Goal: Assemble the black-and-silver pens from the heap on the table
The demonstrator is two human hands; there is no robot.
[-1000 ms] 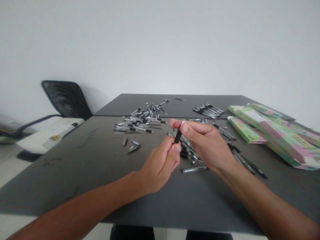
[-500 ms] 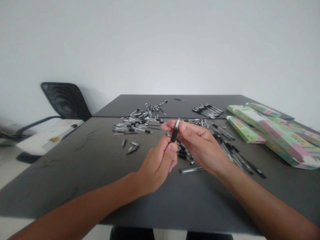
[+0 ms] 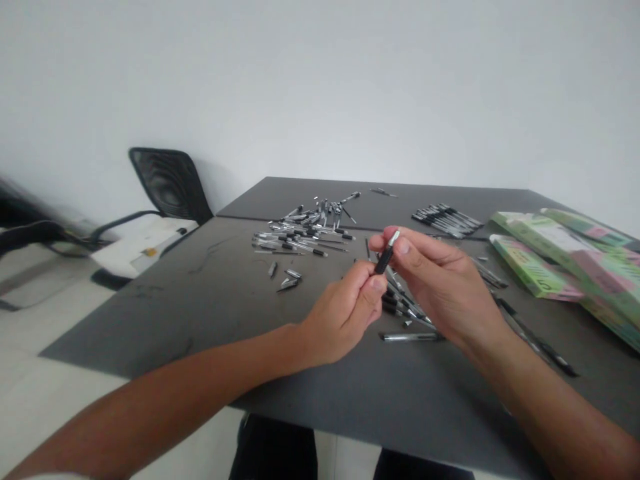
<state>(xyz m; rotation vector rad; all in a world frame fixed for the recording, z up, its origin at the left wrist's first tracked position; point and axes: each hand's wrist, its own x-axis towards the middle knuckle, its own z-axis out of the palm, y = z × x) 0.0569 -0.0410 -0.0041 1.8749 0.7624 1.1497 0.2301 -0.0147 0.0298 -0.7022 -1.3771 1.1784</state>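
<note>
On the counter (image 3: 165, 320), items listed left to right:

Seating: a black mesh office chair (image 3: 167, 180), beyond the counter's left edge.
Main heap: a loose heap of clear-and-black pens and pen parts (image 3: 300, 237), on the far left half of the counter.
Small parts: a few loose silver pen tips (image 3: 287, 280), on the counter just in front of the heap.
Left hand: left hand (image 3: 345, 321), closed, thumb and curled fingers pinching the lower end of the pen, raised above the counter.
Held item: a black pen (image 3: 384, 261) with a silver tip, upright but tilted, held above the counter between both hands.
Right hand: right hand (image 3: 443, 287), closed, thumb and fingers gripping the upper part of the pen.
Under the hands: a scattered group of pens (image 3: 405, 307), lying on the counter.
Near edge: a lone silver pen (image 3: 410, 337), apart from that group.
Far side: a neat bunch of black pens (image 3: 447, 220), lying side by side near the counter's far edge.
Far right: green-and-pink cardboard boxes (image 3: 560, 260), overlapping on the counter's right end.
</note>
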